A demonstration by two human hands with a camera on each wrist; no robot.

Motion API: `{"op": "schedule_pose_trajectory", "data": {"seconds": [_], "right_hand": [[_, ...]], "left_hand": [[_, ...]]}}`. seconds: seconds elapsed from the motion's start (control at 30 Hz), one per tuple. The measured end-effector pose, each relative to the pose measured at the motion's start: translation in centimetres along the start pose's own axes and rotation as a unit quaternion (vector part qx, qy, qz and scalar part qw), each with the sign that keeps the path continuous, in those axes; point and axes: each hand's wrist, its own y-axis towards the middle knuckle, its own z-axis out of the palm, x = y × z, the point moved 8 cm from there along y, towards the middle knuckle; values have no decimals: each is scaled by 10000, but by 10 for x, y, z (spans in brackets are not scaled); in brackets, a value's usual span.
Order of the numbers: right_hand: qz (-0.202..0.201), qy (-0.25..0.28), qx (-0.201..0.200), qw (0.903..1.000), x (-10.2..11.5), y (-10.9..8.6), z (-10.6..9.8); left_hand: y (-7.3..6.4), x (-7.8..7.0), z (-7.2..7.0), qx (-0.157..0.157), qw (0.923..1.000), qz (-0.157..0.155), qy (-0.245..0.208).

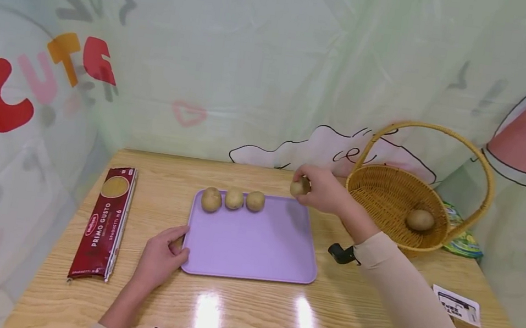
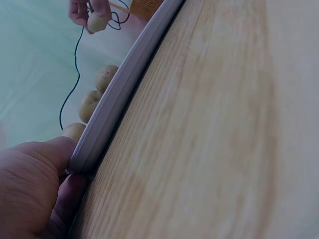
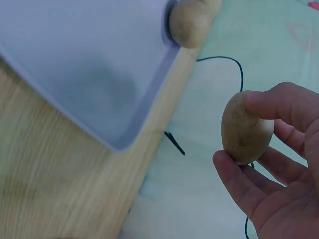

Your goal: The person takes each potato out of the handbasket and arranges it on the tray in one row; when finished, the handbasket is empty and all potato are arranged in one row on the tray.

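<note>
My right hand [image 1: 324,190] holds a potato [image 1: 297,187] in the air above the far right corner of a lilac tray [image 1: 252,246]. In the right wrist view, thumb and fingertips pinch that potato [image 3: 244,130] from its sides. Three potatoes stand in a row along the tray's far edge: one potato [image 1: 211,200] in the left corner, a second potato [image 1: 234,199] beside it, and a third potato [image 1: 255,201] to the right. At the tray's near left corner, my left hand [image 1: 162,256] grips the rim, its thumb [image 2: 55,152] against the edge.
A wicker basket [image 1: 373,195] with a tall handle stands at the right, one potato [image 1: 420,220] inside. Behind it lies a green packet [image 1: 464,243]. A red spaghetti pack [image 1: 103,220] is left of the tray; a white-and-brown packet [image 1: 466,324] lies at the right. A printed curtain [image 1: 236,61] hangs behind.
</note>
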Motion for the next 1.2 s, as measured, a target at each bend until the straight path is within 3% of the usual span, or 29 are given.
{"op": "schedule_pose_trajectory", "data": {"seconds": [0.5,0.87,1.2], "right_hand": [[-54,199,29,9998,-1,14,43],[415,298,334,9981,-14,20,79],[529,319,336,9975,-15,21,89]], "left_hand": [[0,1,2,-5,9998,43,-168],[0,-1,2,-17,9997,108,-204],[1,0,0,-61,9997,97,-197]]}}
